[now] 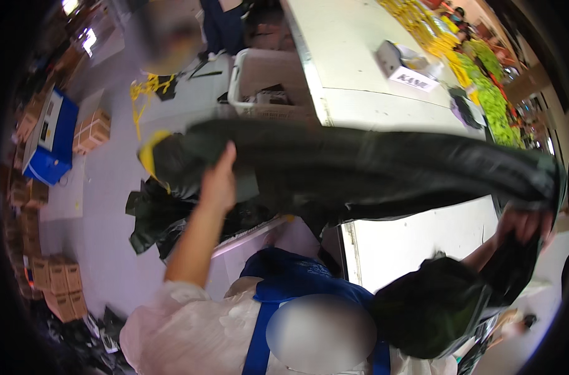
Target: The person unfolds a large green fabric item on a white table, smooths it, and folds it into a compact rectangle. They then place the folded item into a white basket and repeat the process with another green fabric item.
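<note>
A long, dark green, slightly glossy garment (372, 165) is stretched sideways in front of me, smeared by motion, with a yellow edge at its left end. My left hand (219, 181) is closed on the garment near that end, its fingers partly hidden by the cloth. At the far right, my right hand (523, 224) grips the other end with its fingers bent round the material. A dark bunched part (431, 306) hangs below my right forearm; I cannot tell whether it belongs to the same piece. More dark garments (163, 215) lie piled under the left end.
A white table (353, 56) runs away to the right, bearing a small box (409, 65) and yellow and lime-green bundles (484, 81). Beyond the garment stands a whitish bin (237, 81). Cartons (59, 284) and a blue box-shaped unit (53, 137) are on the left. Another person's legs (223, 28) show behind.
</note>
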{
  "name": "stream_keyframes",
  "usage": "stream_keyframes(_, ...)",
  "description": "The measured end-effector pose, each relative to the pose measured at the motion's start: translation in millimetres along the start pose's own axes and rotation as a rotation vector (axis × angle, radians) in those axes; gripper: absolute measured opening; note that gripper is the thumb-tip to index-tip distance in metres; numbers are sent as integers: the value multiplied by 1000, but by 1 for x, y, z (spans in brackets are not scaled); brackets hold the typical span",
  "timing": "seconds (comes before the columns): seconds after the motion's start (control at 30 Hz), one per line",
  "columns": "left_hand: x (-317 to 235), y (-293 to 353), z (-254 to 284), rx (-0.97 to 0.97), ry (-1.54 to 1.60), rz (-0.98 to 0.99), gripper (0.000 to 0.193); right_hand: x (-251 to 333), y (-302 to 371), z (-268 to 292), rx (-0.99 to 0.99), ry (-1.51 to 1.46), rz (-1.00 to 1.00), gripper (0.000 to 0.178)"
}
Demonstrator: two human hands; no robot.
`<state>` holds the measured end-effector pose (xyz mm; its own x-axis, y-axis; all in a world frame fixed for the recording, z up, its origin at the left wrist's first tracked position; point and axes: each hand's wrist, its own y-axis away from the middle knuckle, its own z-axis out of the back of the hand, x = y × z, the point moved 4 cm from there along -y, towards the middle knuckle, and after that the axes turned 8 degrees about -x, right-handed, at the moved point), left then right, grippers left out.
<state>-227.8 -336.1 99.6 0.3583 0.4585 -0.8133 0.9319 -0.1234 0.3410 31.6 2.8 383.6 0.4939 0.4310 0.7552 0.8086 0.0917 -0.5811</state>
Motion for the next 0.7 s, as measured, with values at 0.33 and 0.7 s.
stream_keyframes(0.33, -129, 121, -409, 1113, 31, -841, 45, 179, 209, -107, -542, 434, 435, 17)
stream_keyframes(0.7, 182, 394, -484, 2241, -676, -1254, 66, 282, 627, -172, -1695, 875, 427, 30)
